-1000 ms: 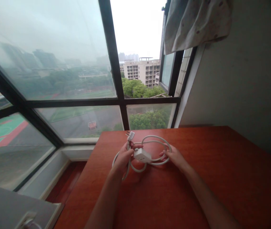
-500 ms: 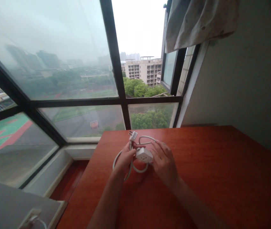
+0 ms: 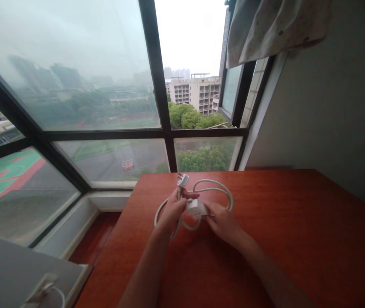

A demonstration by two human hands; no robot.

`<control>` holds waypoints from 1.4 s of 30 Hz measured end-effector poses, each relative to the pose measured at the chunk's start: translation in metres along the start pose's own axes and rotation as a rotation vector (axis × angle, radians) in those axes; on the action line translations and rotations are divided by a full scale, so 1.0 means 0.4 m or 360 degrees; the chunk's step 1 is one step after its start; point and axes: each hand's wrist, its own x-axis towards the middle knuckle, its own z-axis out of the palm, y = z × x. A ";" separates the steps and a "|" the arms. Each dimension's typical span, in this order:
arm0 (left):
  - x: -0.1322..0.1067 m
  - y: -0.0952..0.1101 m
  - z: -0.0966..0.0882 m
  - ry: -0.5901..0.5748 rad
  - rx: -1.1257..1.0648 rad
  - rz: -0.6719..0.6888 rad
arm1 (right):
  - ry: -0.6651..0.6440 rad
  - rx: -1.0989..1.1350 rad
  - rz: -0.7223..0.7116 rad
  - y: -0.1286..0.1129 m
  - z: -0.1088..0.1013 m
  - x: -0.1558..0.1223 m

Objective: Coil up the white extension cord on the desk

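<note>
A white extension cord is held just above the wooden table, its square socket block (image 3: 196, 207) between my two hands. My left hand (image 3: 172, 210) is closed around the cord below the plug, with its thumb by the block's left side. The white plug (image 3: 183, 180) sticks up above that hand, prongs toward the window. On the other side, my right hand (image 3: 222, 220) grips the block's right edge with bent fingers. The white cable (image 3: 230, 194) loops out behind my right hand, and more loops hang around my left hand.
The reddish-brown table (image 3: 285, 222) extends to the right. Dark-framed windows (image 3: 166, 134) stand behind it, one pane open beneath a hanging curtain (image 3: 272, 30). A low wall at lower left has a wall outlet (image 3: 43, 291) with a white plug in it.
My right hand has dropped lower, from over the cable to the block's right edge. The cable loop it covered now spreads out to the right. The socket block has tilted.
</note>
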 end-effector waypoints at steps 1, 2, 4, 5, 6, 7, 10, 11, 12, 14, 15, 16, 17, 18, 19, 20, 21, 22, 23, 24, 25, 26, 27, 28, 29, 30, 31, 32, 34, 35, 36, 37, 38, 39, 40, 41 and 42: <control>0.000 0.000 -0.001 0.0023 -0.0027 -0.0001 | -0.0025 0.0204 0.0008 0.002 -0.009 -0.001; 0.001 0.001 -0.002 0.0040 -0.0058 0.0002 | -0.0047 0.0441 0.0022 0.003 -0.021 -0.002; 0.001 0.000 -0.006 0.0054 -0.0108 0.0012 | -0.0008 0.0926 0.0101 0.005 -0.053 -0.006; 0.002 -0.002 -0.008 0.0051 -0.0119 0.0016 | 0.0061 0.1138 0.0161 0.006 -0.072 -0.010; 0.003 -0.005 -0.010 0.0045 -0.0125 0.0015 | 0.0164 0.1313 0.0223 0.009 -0.092 -0.013; 0.004 -0.008 -0.011 0.0047 -0.0129 0.0011 | 0.0279 0.1449 0.0273 0.013 -0.113 -0.016; 0.012 -0.020 -0.013 0.0101 -0.0177 -0.0017 | 0.0554 0.1684 0.0392 0.033 -0.171 -0.022; 0.016 -0.022 -0.013 0.0123 -0.0219 -0.0016 | 0.0586 0.1761 0.0426 0.042 -0.187 -0.023; 0.019 -0.024 -0.013 0.0149 -0.0266 -0.0011 | 0.0591 0.1859 0.0453 0.051 -0.200 -0.023; 0.026 -0.022 -0.018 0.0240 -0.0360 0.0021 | 0.0517 0.2155 0.0489 0.070 -0.218 -0.022; 0.030 -0.019 -0.024 0.0306 -0.0401 0.0051 | 0.0455 0.2348 0.0508 0.080 -0.224 -0.021; 0.033 -0.016 -0.032 0.0385 -0.0435 0.0089 | 0.0385 0.2552 0.0538 0.089 -0.227 -0.020; 0.037 -0.012 -0.041 0.0470 -0.0461 0.0132 | 0.0312 0.2748 0.0584 0.098 -0.229 -0.018; 0.040 -0.008 -0.052 0.0554 -0.0481 0.0176 | 0.0240 0.2916 0.0647 0.106 -0.227 -0.017; 0.043 -0.004 -0.062 0.0630 -0.0494 0.0225 | 0.0169 0.3039 0.0722 0.113 -0.223 -0.014; 0.046 -0.001 -0.070 0.0693 -0.0499 0.0270 | 0.0110 0.3114 0.0796 0.118 -0.216 -0.012; 0.048 0.000 -0.075 0.0745 -0.0499 0.0311 | 0.0061 0.3147 0.0858 0.120 -0.206 -0.009; 0.049 0.000 -0.075 0.0776 -0.0490 0.0344 | 0.0024 0.3156 0.0898 0.120 -0.193 -0.005; 0.049 -0.001 -0.071 0.0785 -0.0470 0.0374 | -0.0001 0.3157 0.0915 0.116 -0.177 -0.002; 0.047 -0.003 -0.061 0.0771 -0.0435 0.0400 | -0.0015 0.3155 0.0910 0.108 -0.160 0.002; 0.043 -0.007 -0.047 0.0733 -0.0386 0.0420 | -0.0026 0.3159 0.0891 0.097 -0.142 0.005; 0.038 -0.011 -0.030 0.0678 -0.0326 0.0432 | -0.0032 0.3161 0.0862 0.083 -0.125 0.007; 0.032 -0.016 -0.011 0.0609 -0.0263 0.0430 | -0.0029 0.3153 0.0827 0.067 -0.108 0.008; 0.024 -0.022 0.008 0.0544 -0.0209 0.0415 | -0.0006 0.3136 0.0777 0.049 -0.093 0.009; 0.017 -0.028 0.026 0.0487 -0.0155 0.0388 | 0.0030 0.3113 0.0718 0.032 -0.080 0.009; 0.010 -0.035 0.042 0.0431 -0.0095 0.0362 | 0.0060 0.3081 0.0673 0.014 -0.068 0.009; 0.003 -0.041 0.056 0.0370 -0.0023 0.0344 | 0.0072 0.3041 0.0644 -0.003 -0.058 0.008; -0.003 -0.046 0.067 0.0308 0.0060 0.0340 | 0.0062 0.2996 0.0633 -0.019 -0.049 0.007; -0.010 -0.055 0.081 0.0233 0.0254 0.0387 | -0.0028 0.2904 0.0642 -0.047 -0.035 0.004; -0.011 -0.058 0.083 0.0233 0.0347 0.0428 | -0.0082 0.2867 0.0642 -0.059 -0.030 0.003; -0.010 -0.058 0.081 0.0257 0.0430 0.0467 | -0.0127 0.2842 0.0640 -0.068 -0.027 0.001; -0.007 -0.058 0.075 0.0300 0.0495 0.0498 | -0.0163 0.2826 0.0645 -0.075 -0.027 -0.001; -0.002 -0.056 0.065 0.0355 0.0537 0.0515 | -0.0193 0.2820 0.0660 -0.077 -0.031 -0.002; 0.004 -0.053 0.051 0.0417 0.0562 0.0516 | -0.0218 0.2818 0.0678 -0.077 -0.039 -0.004; 0.012 -0.050 0.035 0.0483 0.0576 0.0508 | -0.0248 0.2811 0.0704 -0.072 -0.050 -0.005; 0.021 -0.047 0.016 0.0571 0.0585 0.0496 | -0.0282 0.2798 0.0730 -0.065 -0.065 -0.006; 0.030 -0.044 -0.004 0.0656 0.0607 0.0492 | -0.0311 0.2778 0.0740 -0.054 -0.083 -0.007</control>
